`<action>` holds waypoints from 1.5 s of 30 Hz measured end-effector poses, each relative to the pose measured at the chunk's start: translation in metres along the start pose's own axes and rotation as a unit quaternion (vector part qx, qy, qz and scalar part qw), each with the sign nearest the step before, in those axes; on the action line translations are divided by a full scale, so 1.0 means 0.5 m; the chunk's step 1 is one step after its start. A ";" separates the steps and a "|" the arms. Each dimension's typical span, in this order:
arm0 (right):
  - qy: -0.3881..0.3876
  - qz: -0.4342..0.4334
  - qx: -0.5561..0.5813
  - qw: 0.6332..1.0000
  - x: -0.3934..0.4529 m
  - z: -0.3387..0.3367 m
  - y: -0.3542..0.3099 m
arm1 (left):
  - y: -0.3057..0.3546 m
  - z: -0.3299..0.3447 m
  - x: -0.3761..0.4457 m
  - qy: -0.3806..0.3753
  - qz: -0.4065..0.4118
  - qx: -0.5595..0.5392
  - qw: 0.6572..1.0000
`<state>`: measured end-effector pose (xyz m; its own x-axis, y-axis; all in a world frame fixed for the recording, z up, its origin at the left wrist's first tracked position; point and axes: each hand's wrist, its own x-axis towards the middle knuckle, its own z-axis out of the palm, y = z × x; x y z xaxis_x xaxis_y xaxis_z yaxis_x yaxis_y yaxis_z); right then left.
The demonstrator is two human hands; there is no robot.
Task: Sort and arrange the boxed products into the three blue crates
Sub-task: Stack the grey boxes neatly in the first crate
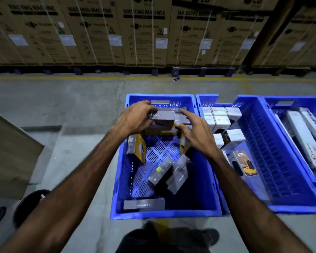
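Note:
Three blue crates stand side by side on the floor: a left crate (120, 179), a middle crate (274, 143) and a right crate (274, 101). My left hand (135, 117) grips a grey box (162, 119) over the far end of the left crate, above a row of grey boxes (179, 110). My right hand (197, 132) hovers beside that box with fingers spread and nearly straight, touching the row. Loose grey boxes (171, 172) and another grey box (144, 204) lie on the crate's bottom. Yellow boxes (139, 147) lean against its left wall.
The middle crate holds white boxes (221, 117) and a 65W box (244, 163). Long white cartons (305, 139) fill the right crate. Tall washing-machine cartons (144, 33) line the back. A brown carton (11, 152) stands at the left, with a dark round object (31, 203) beside it.

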<state>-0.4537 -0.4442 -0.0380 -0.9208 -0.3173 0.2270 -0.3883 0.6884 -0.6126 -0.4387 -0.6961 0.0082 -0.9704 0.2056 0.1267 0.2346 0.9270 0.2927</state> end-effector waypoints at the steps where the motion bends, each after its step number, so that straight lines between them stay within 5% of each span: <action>1: 0.006 0.015 -0.007 1.000 -0.003 -0.005 0.013 | -0.011 -0.001 0.010 -0.021 -0.011 0.009 1.000; 9: -0.009 0.073 -0.073 0.995 -0.048 0.000 0.101 | -0.076 0.050 0.039 -0.127 -0.060 0.067 0.988; 23: 0.051 0.079 -0.065 0.993 -0.104 0.028 0.148 | -0.073 0.143 0.077 -0.139 -0.080 0.257 0.953; 34: 0.078 0.072 -0.060 0.993 -0.105 0.036 0.157 | -0.049 0.179 0.043 -0.098 -0.177 0.141 0.969; 41: 0.094 0.077 -0.062 0.991 -0.105 0.035 0.149 | 0.033 0.226 0.016 0.046 -0.123 0.051 0.990; 45: 0.116 0.077 -0.072 0.988 -0.102 0.038 0.147 | 0.121 0.274 0.040 -0.084 -0.012 -0.110 0.990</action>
<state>-0.4344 -0.3896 -0.1090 -0.9469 -0.0559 0.3167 -0.2292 0.8081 -0.5426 -0.4515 -0.5929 -0.1015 -0.9675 0.2501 -0.0376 0.1993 0.8455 0.4954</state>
